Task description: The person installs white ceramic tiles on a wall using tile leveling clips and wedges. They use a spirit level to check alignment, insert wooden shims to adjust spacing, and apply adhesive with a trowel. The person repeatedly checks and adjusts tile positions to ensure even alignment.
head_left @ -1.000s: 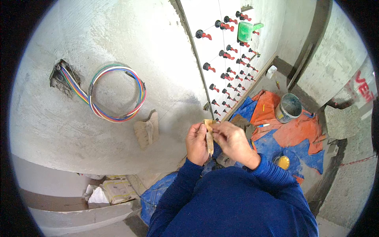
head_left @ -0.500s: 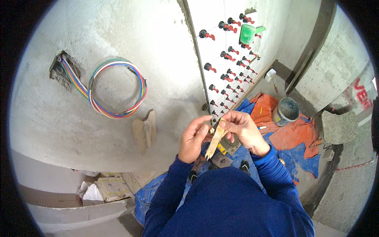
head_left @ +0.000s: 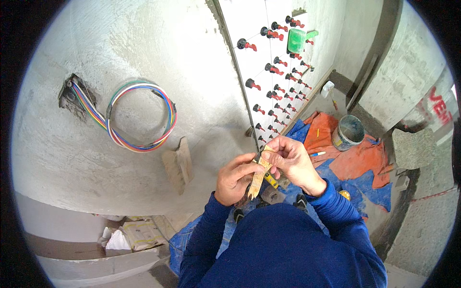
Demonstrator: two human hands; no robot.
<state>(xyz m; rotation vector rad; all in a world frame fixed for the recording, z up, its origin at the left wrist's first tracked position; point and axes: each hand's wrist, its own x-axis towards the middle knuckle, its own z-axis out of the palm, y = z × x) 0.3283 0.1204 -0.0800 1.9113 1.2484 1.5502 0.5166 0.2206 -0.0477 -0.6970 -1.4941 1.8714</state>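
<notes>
A short, splintered strip of wood (head_left: pixel 255 186), its lower end jagged, is held in front of my body. My right hand (head_left: pixel 297 165) pinches its upper end between thumb and fingers. From the other side my left hand (head_left: pixel 232 181) closes on the strip's middle, fingertips pressed against it. The strip slants down toward me, partly covered by the fingers. Just beyond my hands rises a white tiled wall (head_left: pixel 261 65), studded with black and red tile-levelling clips (head_left: pixel 274 68).
A green plastic tool (head_left: pixel 297 41) is at the tiled wall. Coiled coloured cables (head_left: pixel 174 113) hang from the bare wall at left. On the floor, a bucket (head_left: pixel 349 130) stands on an orange sheet (head_left: pixel 331 165) over a blue tarp (head_left: pixel 367 191). A yellow level (head_left: pixel 272 180) lies below my hands.
My left hand has moved in to the right, and its fingers now press on the wood strip. The right hand keeps its pinch at the upper end.
</notes>
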